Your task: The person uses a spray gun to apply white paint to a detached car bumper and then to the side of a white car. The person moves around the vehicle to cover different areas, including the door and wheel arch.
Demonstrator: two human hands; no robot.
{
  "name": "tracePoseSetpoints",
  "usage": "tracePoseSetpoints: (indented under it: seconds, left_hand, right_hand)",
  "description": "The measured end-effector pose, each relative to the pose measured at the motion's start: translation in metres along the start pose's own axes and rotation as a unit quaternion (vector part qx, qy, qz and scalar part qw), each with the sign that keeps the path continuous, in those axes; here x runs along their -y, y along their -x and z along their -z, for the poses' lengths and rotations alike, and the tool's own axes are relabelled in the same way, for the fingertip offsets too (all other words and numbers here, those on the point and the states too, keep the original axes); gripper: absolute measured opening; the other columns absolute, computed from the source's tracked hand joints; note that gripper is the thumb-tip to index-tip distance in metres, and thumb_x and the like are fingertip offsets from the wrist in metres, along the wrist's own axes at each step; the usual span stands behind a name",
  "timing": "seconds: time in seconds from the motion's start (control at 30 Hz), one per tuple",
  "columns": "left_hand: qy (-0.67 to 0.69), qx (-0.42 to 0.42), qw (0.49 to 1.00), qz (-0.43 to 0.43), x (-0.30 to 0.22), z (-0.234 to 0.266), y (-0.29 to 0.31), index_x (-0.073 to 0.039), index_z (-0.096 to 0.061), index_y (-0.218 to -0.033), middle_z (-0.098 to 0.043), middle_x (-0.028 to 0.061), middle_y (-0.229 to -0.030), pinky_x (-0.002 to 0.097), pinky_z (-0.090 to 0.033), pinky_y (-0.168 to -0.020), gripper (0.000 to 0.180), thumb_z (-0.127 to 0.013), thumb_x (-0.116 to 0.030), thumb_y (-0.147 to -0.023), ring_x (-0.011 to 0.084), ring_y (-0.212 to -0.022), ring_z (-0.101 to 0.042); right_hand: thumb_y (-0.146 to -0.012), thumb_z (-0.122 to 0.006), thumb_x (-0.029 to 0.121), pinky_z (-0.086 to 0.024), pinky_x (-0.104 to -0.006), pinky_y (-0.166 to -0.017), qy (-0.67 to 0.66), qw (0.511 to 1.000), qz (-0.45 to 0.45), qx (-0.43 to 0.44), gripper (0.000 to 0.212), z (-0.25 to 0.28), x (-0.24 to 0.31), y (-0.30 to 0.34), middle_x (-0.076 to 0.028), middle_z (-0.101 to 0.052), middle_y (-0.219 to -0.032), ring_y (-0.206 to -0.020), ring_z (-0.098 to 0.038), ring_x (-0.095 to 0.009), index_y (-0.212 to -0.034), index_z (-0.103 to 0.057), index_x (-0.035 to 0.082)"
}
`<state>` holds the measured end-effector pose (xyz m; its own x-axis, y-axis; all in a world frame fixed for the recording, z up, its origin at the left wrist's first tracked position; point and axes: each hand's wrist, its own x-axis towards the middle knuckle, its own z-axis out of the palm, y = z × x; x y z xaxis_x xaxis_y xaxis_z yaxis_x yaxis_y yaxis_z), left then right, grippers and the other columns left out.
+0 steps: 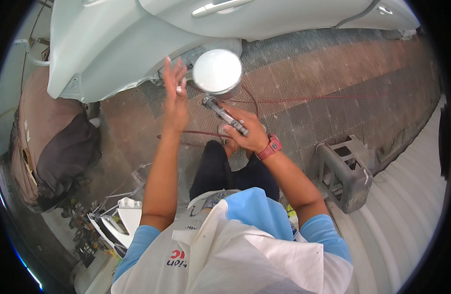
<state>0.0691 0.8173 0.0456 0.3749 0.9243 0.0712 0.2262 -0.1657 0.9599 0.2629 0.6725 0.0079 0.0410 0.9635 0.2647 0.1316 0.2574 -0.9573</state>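
Metal spray gun (227, 117) | in right grip (252, 131) | white cup (217, 71) ahead

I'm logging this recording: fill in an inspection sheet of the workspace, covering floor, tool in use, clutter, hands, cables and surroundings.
Surface: grid-textured floor in reddish and grey areas.
Job's things: metallic tool, seemingly a spray gun, with a round white container at its upper end; pale car body beyond.
Clutter: grey stool at right; white part at lower left.
Left hand: open, beside the container; contact unclear.
Right hand: closed around the tool.
Cables: dark red hose curving over the floor; electric cables, nothing seen.
Surroundings: brown cover at left; pale ridged surface at lower right.
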Motion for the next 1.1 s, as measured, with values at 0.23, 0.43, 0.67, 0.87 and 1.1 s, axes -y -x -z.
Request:
tracePoseSetpoints:
  seconds: [0.23, 0.43, 0.67, 0.87, 1.1]
  left_hand:
    - [-0.359, 0.288, 0.881, 0.105, 0.316, -0.050, 0.093, -0.025, -0.048, -0.167, -0.042, 0.0195, -0.173, 0.0554, -0.025, -0.134, 0.064, -0.064, -0.048, -0.109, 0.0405, -0.162, -0.035]
    - [-0.412, 0.450, 0.771, 0.181, 0.516, -0.064, 0.080, -0.030, -0.047, -0.168, -0.037, 0.0127, -0.177, 0.0643, -0.016, -0.135, 0.082, -0.071, -0.065, -0.098, 0.0382, -0.166, -0.027]
    - [-0.524, 0.231, 0.820, 0.017, 0.555, -0.066, 0.037, -0.019, -0.048, -0.166, -0.045, 0.0177, -0.169, 0.0586, -0.031, -0.130, 0.100, -0.090, -0.056, -0.083, 0.0424, -0.156, -0.040]
    - [-0.292, 0.306, 0.906, 0.002, 0.581, -0.128, 0.037, -0.015, -0.058, -0.156, -0.054, 0.0193, -0.162, 0.0565, -0.038, -0.125, 0.085, -0.086, -0.058, -0.087, 0.0432, -0.149, -0.050]
    - [-0.562, 0.298, 0.718, 0.283, 0.588, 0.015, 0.037, -0.018, -0.064, -0.154, -0.063, 0.0153, -0.157, 0.0651, -0.028, -0.128, 0.069, -0.068, -0.060, -0.099, 0.0373, -0.147, -0.057]
  right_hand:
    - [-0.104, -0.038, 0.084, -0.059, -0.0364, -0.084, -0.074, 0.992, -0.014, -0.099, 0.108, 0.029, -0.101, -0.009, -0.024, -0.075, -0.131, -0.098, -0.077, -0.026, -0.148, -0.059, -0.012]
    - [-0.101, -0.034, 0.090, -0.047, -0.0278, -0.055, -0.134, 0.969, 0.020, -0.206, 0.113, 0.025, -0.196, -0.026, -0.015, -0.076, -0.108, -0.076, -0.064, -0.014, -0.159, -0.050, -0.005]
    - [-0.098, -0.029, 0.096, -0.048, -0.0276, -0.051, -0.143, 0.938, 0.156, -0.274, 0.113, 0.012, -0.264, -0.051, -0.014, -0.074, -0.110, -0.093, -0.075, -0.023, -0.165, -0.041, 0.006]
    - [-0.107, -0.030, 0.085, -0.047, -0.0286, -0.050, -0.167, 0.925, 0.191, -0.284, 0.094, -0.008, -0.270, -0.055, -0.014, -0.075, -0.105, -0.089, -0.075, -0.023, -0.158, -0.049, 0.008]
    - [-0.114, -0.034, 0.070, -0.049, -0.0280, -0.050, -0.157, 0.881, 0.244, -0.372, 0.079, 0.010, -0.282, -0.083, -0.011, -0.075, -0.101, -0.089, -0.075, -0.018, -0.120, -0.065, -0.002]
